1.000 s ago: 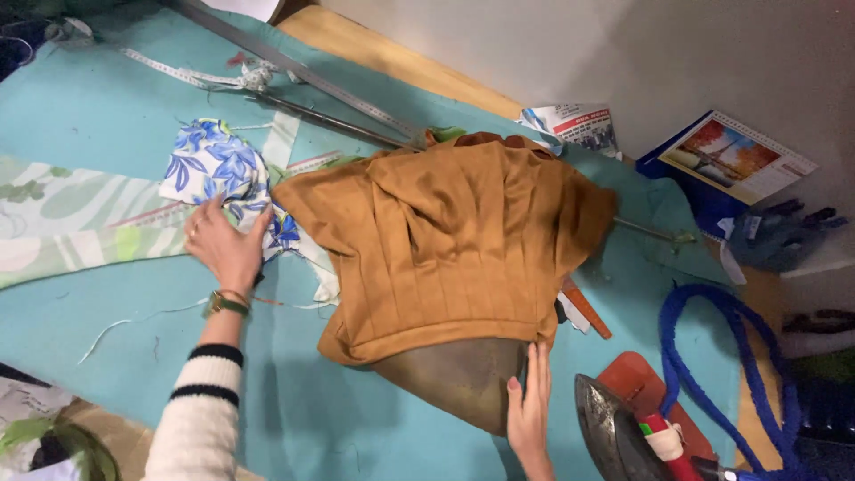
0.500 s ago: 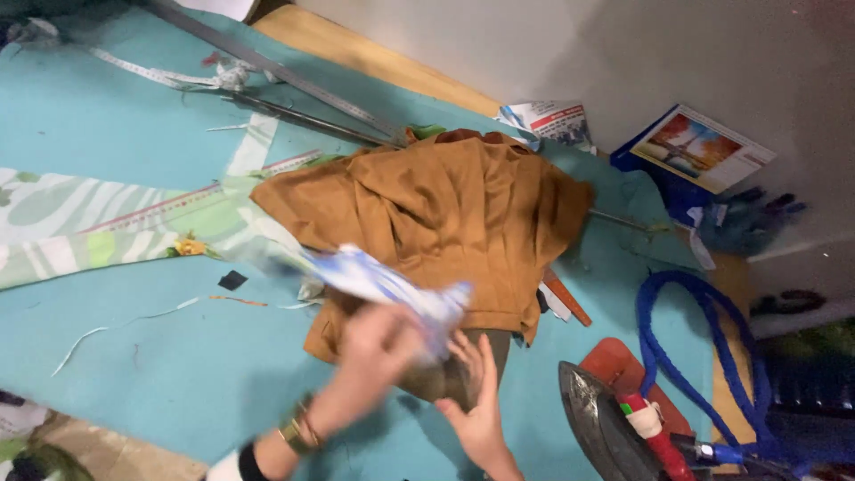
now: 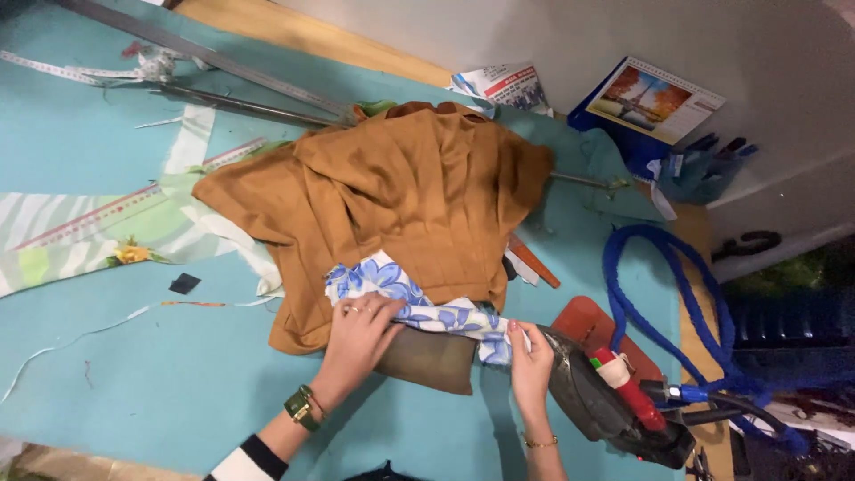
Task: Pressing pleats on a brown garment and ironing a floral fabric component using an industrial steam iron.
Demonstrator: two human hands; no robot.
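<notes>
A blue-and-white floral fabric piece (image 3: 419, 303) lies across the lower edge of a rumpled brown garment (image 3: 401, 196) and a brown pad (image 3: 432, 361) beneath it. My left hand (image 3: 356, 343) presses flat on the floral piece's left end. Its right end is pinched in my right hand (image 3: 530, 356), just beside the iron. A dark steam iron (image 3: 614, 405) with a red handle rests on a red-brown mat (image 3: 583, 321) to the right.
A green-and-white patterned cloth (image 3: 80, 232) with a ruler lies at the left on the teal table (image 3: 134, 374). Long metal rulers (image 3: 232, 85) run along the back. A blue hose (image 3: 677, 294) loops at right; a calendar (image 3: 655, 98) leans on the wall.
My left hand carried the floral piece from the table's left over to the brown pad, where both hands now hold it down. The view has shifted closer.
</notes>
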